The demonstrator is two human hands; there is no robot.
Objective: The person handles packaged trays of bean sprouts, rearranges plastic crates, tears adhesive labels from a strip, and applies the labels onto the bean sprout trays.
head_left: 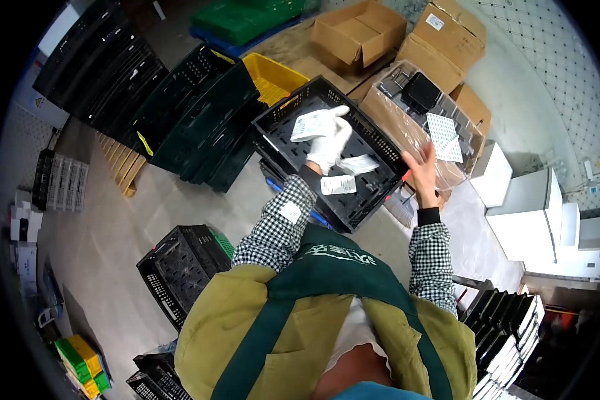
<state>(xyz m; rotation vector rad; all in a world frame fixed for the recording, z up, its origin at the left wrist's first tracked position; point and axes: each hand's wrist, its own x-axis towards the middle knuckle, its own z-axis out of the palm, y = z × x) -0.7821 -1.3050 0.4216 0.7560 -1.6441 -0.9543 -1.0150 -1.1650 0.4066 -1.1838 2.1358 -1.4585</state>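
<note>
My left hand (330, 143), in a white glove, is closed on a white packet with a printed label (309, 125) above a black plastic crate (293, 143). Two more white labelled packets, one crumpled (358, 165) and one flatter (339, 185), lie inside that crate. My bare right hand (422, 175) is at the crate's right rim with fingers apart and nothing visible in it; whether it touches the rim I cannot tell. Beyond it stands a plastic-lined carton (388, 110) with a black box (421, 92) and a white sheet of green dots (445, 137) on top.
Dark green crates (197, 113) are stacked on the left, beside a yellow crate (273, 77). Open cardboard boxes (359, 33) stand at the back. Another black crate (183, 270) sits on the floor at lower left. White cabinets (530, 213) line the right side.
</note>
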